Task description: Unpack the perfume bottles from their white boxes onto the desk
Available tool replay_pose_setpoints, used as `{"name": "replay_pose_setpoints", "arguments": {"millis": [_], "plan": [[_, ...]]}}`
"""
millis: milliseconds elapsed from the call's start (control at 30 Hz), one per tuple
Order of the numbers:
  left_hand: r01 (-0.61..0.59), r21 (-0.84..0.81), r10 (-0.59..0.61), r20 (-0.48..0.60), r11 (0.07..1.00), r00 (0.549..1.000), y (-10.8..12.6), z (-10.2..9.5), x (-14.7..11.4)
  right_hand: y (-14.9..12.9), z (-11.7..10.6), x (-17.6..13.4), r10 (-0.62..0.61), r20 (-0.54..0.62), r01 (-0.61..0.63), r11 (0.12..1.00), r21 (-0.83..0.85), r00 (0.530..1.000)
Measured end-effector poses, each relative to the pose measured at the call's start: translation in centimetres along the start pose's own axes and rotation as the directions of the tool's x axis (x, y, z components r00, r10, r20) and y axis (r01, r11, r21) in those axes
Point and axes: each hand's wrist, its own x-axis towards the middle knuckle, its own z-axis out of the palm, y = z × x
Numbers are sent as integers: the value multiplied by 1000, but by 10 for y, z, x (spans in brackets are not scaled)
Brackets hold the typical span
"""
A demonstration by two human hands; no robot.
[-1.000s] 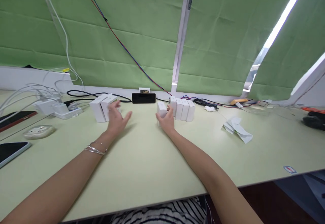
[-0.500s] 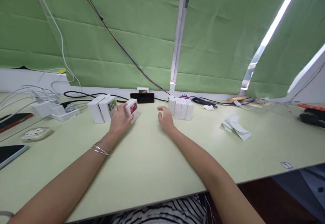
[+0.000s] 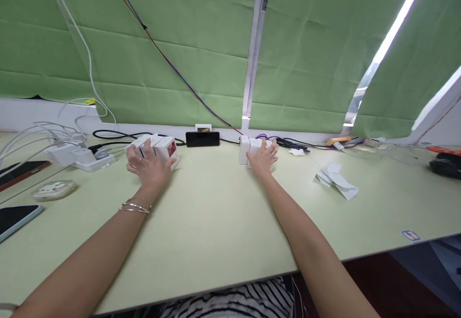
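My left hand (image 3: 148,165) spans a row of upright small white boxes (image 3: 163,148) on the left of the table. Its thumb presses the right end, beside a box face with a red picture, and its fingers wrap round the left end. Farther right, my right hand (image 3: 263,158) is closed over a second row of white boxes (image 3: 254,145), thumb at the left and fingers over the top and right side. One white box (image 3: 244,150) stands at that row's left end, outside the thumb. Both hands hide parts of the boxes.
Behind the rows a black phone (image 3: 202,139) leans near the wall. To the left are a power strip (image 3: 91,162), a clear case (image 3: 54,190) and another phone (image 3: 18,219). Crumpled paper (image 3: 336,181) lies on the right of the table (image 3: 216,231), with black cables (image 3: 291,145) behind.
My left hand has moved left, bringing the red-picture box against the other boxes. My right hand has moved right from beside its row onto the boxes.
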Motion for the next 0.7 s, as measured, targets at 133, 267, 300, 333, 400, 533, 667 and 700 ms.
{"name": "replay_pose_setpoints", "arguments": {"millis": [133,267,300,333,400,533,667,700], "plan": [[243,-103,-225,157,965,962,-4,0,1,-1,-8,4,47,25,-47,998,37,999],[294,-129,-264,208,947,942,-6,-4,3,1,-13,8,161,125,-169,984,54,979],[302,-123,-273,209,945,939,-5,-5,3,1,-13,10,169,148,-178,983,51,975],[313,-113,-285,212,943,935,-4,-6,3,1,-11,11,168,159,-177,983,47,973],[327,-91,-302,218,941,928,-2,-7,2,2,-6,16,158,157,-167,985,44,975],[317,-79,-294,220,945,930,-3,-7,3,3,8,29,77,183,-93,993,77,980],[295,-98,-272,201,950,941,-7,-5,4,6,16,40,-32,210,9,994,107,977],[286,-108,-261,198,952,945,-7,-4,4,6,18,41,-52,214,28,993,113,975]]}}
